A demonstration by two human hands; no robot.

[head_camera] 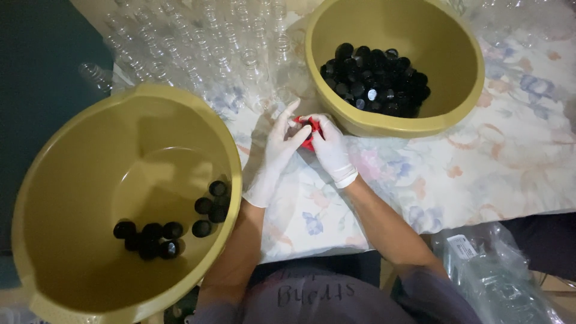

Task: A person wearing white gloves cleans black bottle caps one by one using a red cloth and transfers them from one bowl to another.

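Red piece point(309, 133) pinched between left hand point(275, 150) and right hand point(332, 149), both gloved and pressed together, just beside rim of far bowl point(462, 102). Black caps point(375, 81) heaped inside that bowl, nearer right hand. Long axis of red piece cannot be told.

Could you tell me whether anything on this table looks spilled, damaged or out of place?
Nothing stands out. Black caps sit inside both yellow bowls, clear bottles lie grouped on the floral cloth, and the gloved left hand and right hand hold a small red thing between them.
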